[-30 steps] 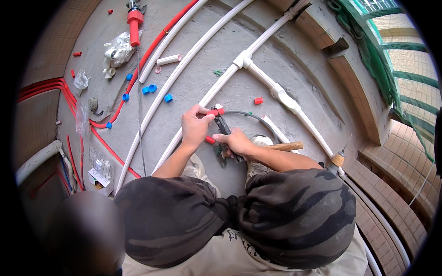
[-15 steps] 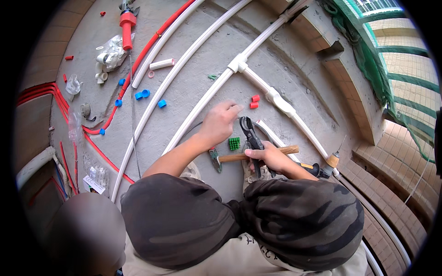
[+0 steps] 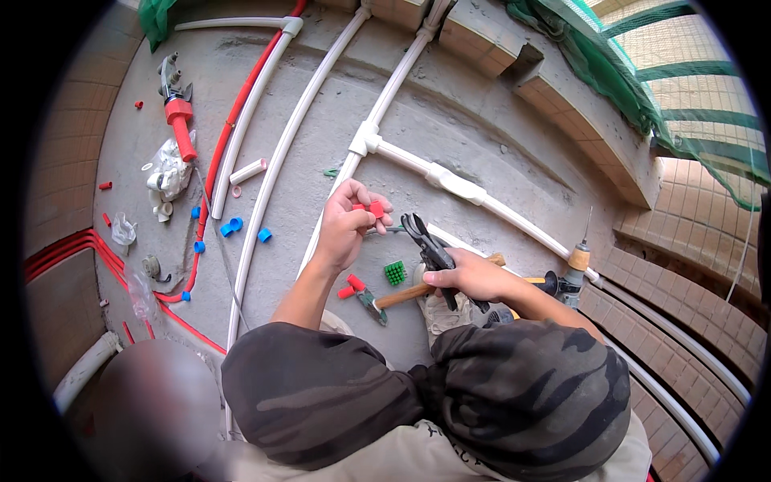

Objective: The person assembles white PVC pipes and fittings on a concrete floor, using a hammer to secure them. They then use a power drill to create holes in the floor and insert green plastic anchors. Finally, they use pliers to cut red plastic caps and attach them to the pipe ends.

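My left hand (image 3: pixel 347 229) is closed, with short red tube pieces (image 3: pixel 375 209) pinched between thumb and fingers. My right hand (image 3: pixel 462 277) grips a black pipe cutter (image 3: pixel 434 255), its jaws tilted up toward my left hand. Under that hand crosses the wooden handle of a hammer (image 3: pixel 401 296); whether my fingers hold it too is hidden. Beside the hammer head lie two more red tube pieces (image 3: pixel 356 283). A small block of green plastic plugs (image 3: pixel 395 273) rests between my hands on the concrete floor.
White pipes with a tee (image 3: pixel 365 139) run across the floor ahead. A drill (image 3: pixel 574 273) stands at right. On the left are blue clips (image 3: pixel 231 226), red conduit (image 3: pixel 227 132), a red-handled tool (image 3: pixel 181 128) and bagged white fittings (image 3: pixel 169 173). Green netting (image 3: pixel 626 88) hangs at upper right.
My left hand has picked up the red tube pieces that lay on the floor in front of it. Two others by the hammer head have come into sight. The view has shifted rightward.
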Tool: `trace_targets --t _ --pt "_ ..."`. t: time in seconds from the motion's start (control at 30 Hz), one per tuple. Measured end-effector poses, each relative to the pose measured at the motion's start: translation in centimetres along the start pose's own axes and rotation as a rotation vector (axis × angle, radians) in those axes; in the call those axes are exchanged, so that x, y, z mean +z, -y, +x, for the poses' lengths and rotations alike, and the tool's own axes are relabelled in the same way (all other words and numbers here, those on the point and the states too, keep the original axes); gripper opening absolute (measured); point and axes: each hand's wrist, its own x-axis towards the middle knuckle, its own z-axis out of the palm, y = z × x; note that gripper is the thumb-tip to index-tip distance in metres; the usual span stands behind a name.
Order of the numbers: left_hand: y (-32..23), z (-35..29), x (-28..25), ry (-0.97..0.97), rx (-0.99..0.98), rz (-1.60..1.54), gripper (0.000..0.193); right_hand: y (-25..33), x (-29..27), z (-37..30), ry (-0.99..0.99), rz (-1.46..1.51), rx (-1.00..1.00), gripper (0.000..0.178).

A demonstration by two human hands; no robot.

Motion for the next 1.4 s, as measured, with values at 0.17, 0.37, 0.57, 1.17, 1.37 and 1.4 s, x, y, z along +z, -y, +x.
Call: trace_targets --t 0.17,0.37,0.57,1.17,1.37,1.4 --pt "-2.1 -3.7 1.1 -0.124 0.241 0.413 0.049 3.8 -0.3 0.9 0.055 -0.224 0.02 0.04" --pt "-4.1 -6.3 1.2 -0.067 0.345 0.907 0.06 6.6 1.1 0.8 0.073 -0.545 -0.032 0.049" --pt "-4.6 -7.0 1.1 -0.026 0.345 0.935 0.06 7.3 2.1 0.2 0.042 -0.652 -0.143 0.049" --pt "-1.8 -7.0 -1.7 -0.408 0.358 0.45 0.051 5.8 2.4 3.9 -0.074 -0.749 -0.159 0.048" --pt "-2.9 -6.6 -3.2 -0.147 0.228 0.855 0.046 5.4 2.2 4.8 -0.001 -0.653 -0.068 0.046" --pt "-3.7 -6.8 -2.0 -0.084 0.149 0.821 0.034 5.3 2.0 4.8 0.007 -0.684 -0.066 0.045"
